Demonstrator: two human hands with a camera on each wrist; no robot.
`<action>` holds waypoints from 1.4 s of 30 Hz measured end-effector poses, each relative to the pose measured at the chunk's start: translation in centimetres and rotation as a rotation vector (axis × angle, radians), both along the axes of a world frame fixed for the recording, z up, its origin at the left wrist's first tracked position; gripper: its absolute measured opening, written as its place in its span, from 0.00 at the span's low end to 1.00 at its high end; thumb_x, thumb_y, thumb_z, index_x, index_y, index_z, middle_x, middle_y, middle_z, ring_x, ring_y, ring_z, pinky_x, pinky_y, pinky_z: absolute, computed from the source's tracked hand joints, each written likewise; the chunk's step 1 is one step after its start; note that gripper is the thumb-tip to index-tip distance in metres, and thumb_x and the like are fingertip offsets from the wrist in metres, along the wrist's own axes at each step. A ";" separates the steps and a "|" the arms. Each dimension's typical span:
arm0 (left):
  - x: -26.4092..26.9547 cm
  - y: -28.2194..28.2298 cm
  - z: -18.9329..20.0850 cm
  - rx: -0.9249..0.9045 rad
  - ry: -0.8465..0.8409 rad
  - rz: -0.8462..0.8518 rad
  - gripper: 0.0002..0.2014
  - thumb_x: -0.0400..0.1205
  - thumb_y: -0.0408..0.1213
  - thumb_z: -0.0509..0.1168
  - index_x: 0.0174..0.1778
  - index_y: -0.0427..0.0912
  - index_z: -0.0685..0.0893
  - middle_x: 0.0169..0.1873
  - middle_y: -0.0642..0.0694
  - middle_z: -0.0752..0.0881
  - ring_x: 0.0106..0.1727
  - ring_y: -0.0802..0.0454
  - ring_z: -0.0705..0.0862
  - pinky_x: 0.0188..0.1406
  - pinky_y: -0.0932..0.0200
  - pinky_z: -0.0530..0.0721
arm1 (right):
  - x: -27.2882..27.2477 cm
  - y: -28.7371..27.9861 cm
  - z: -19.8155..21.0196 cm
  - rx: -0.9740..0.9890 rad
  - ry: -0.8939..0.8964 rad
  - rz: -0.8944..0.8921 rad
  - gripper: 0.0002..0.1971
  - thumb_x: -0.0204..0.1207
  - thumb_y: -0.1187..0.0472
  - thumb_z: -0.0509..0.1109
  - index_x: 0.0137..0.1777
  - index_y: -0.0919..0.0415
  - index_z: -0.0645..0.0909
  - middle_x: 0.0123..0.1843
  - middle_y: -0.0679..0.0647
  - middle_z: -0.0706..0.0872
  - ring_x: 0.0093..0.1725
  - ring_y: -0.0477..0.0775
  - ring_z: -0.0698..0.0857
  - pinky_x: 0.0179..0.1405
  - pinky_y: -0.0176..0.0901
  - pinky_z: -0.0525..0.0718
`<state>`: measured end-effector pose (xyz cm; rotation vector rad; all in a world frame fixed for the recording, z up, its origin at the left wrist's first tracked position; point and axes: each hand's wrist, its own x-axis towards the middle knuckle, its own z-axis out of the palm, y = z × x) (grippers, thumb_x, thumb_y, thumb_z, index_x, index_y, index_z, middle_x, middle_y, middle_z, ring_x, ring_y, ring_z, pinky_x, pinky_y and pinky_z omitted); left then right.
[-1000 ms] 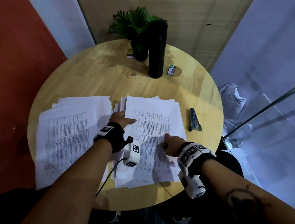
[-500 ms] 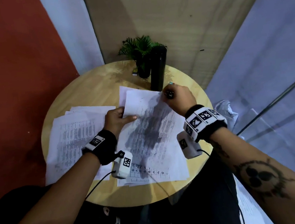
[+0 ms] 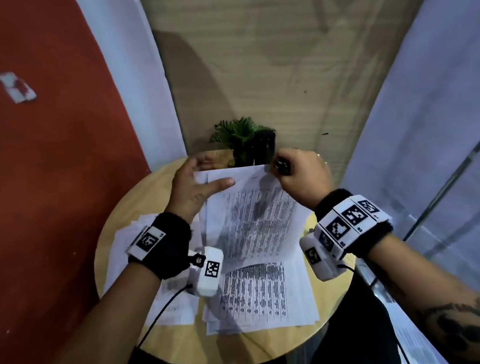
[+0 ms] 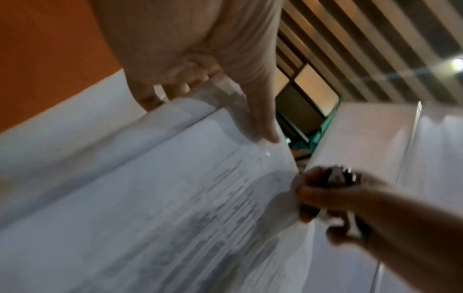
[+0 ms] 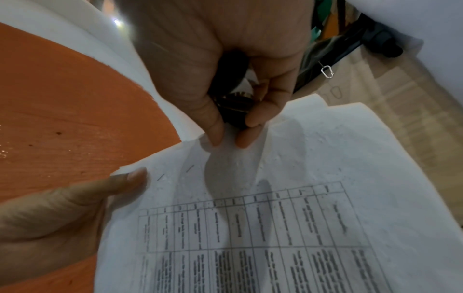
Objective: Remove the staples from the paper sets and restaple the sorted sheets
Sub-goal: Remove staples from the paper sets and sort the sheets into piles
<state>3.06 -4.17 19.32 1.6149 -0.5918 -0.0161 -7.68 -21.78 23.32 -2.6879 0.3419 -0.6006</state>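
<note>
White paper pinched in both our hands: the left hand [image 3: 193, 184] clamps the stapled set [image 3: 252, 216] at its top corner with thumb on top, while the right hand [image 3: 301, 174] pinches the other corner, its fingers curled round a small dark tool [image 3: 283, 167]. Two staples [image 5: 175, 172] sit beside the left thumb. We judge we're on staple removal; next, bring the tool to them. Other sheets [image 3: 256, 297] cover the wooden table [image 3: 143, 190].

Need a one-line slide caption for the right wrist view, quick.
Right hand, gripping a small black tool, pinches the white printed table sheet's top edge while the left hand steadies its stapled corner.
</note>
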 end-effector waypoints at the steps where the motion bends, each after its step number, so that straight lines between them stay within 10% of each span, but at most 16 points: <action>1: -0.4 -0.2 0.7 0.014 0.025 -0.046 0.16 0.66 0.25 0.78 0.42 0.47 0.82 0.40 0.57 0.86 0.45 0.67 0.83 0.52 0.69 0.78 | -0.1 0.1 0.3 0.000 -0.012 -0.001 0.06 0.75 0.61 0.67 0.50 0.57 0.82 0.50 0.57 0.87 0.54 0.64 0.81 0.36 0.46 0.69; 9: -1.5 -0.5 2.8 0.004 -0.015 -0.025 0.17 0.68 0.34 0.79 0.52 0.35 0.89 0.49 0.43 0.90 0.54 0.50 0.87 0.63 0.49 0.80 | -1.0 0.3 2.4 0.046 -0.081 -0.055 0.06 0.73 0.65 0.66 0.47 0.56 0.81 0.47 0.55 0.87 0.51 0.62 0.82 0.39 0.47 0.76; 14: -2.1 -0.7 4.0 0.043 -0.058 -0.072 0.11 0.69 0.29 0.78 0.46 0.37 0.88 0.41 0.47 0.88 0.44 0.56 0.86 0.51 0.57 0.82 | -0.7 -0.3 2.5 0.109 -0.116 -0.040 0.04 0.74 0.64 0.66 0.46 0.56 0.81 0.47 0.54 0.87 0.50 0.59 0.82 0.44 0.50 0.80; 20: -1.8 -1.1 4.7 0.036 -0.060 -0.083 0.06 0.70 0.30 0.77 0.35 0.43 0.87 0.29 0.58 0.86 0.34 0.64 0.83 0.38 0.68 0.79 | -1.0 0.4 2.9 0.449 -0.553 0.091 0.13 0.78 0.50 0.63 0.42 0.60 0.77 0.40 0.55 0.83 0.44 0.63 0.83 0.43 0.59 0.83; 26: -2.2 -1.3 5.1 0.003 -0.035 -0.133 0.11 0.68 0.28 0.78 0.45 0.32 0.88 0.37 0.43 0.88 0.40 0.54 0.85 0.44 0.59 0.81 | -1.3 1.6 2.6 0.620 -0.308 0.272 0.16 0.68 0.61 0.70 0.49 0.60 0.65 0.46 0.54 0.72 0.45 0.51 0.72 0.48 0.50 0.75; 29: -2.6 -1.5 5.2 -0.014 -0.045 -0.140 0.14 0.67 0.27 0.78 0.48 0.27 0.87 0.40 0.36 0.88 0.41 0.51 0.85 0.45 0.58 0.80 | -1.5 1.9 2.3 0.508 -0.221 0.359 0.20 0.69 0.72 0.71 0.54 0.60 0.64 0.52 0.54 0.72 0.52 0.50 0.73 0.54 0.43 0.75; 34: -2.9 -1.4 5.5 -0.046 -0.003 -0.152 0.15 0.68 0.35 0.78 0.45 0.29 0.88 0.38 0.37 0.90 0.40 0.50 0.85 0.45 0.53 0.79 | -2.1 1.9 1.7 0.441 -0.408 0.432 0.24 0.60 0.66 0.83 0.52 0.65 0.76 0.53 0.54 0.84 0.54 0.47 0.84 0.56 0.41 0.83; 39: -3.2 -1.0 6.0 -0.047 0.008 -0.189 0.11 0.70 0.30 0.76 0.46 0.30 0.88 0.40 0.41 0.90 0.42 0.51 0.86 0.48 0.54 0.82 | -1.9 1.8 1.1 0.230 -0.505 0.390 0.22 0.61 0.59 0.82 0.54 0.65 0.83 0.61 0.55 0.79 0.60 0.34 0.74 0.53 0.21 0.70; 42: -3.2 -0.8 6.2 -0.037 0.010 -0.190 0.15 0.68 0.26 0.77 0.49 0.25 0.87 0.45 0.34 0.90 0.45 0.47 0.86 0.52 0.51 0.83 | -1.9 1.8 0.9 0.263 -0.527 0.438 0.21 0.63 0.63 0.81 0.56 0.65 0.82 0.57 0.53 0.83 0.58 0.45 0.80 0.51 0.32 0.79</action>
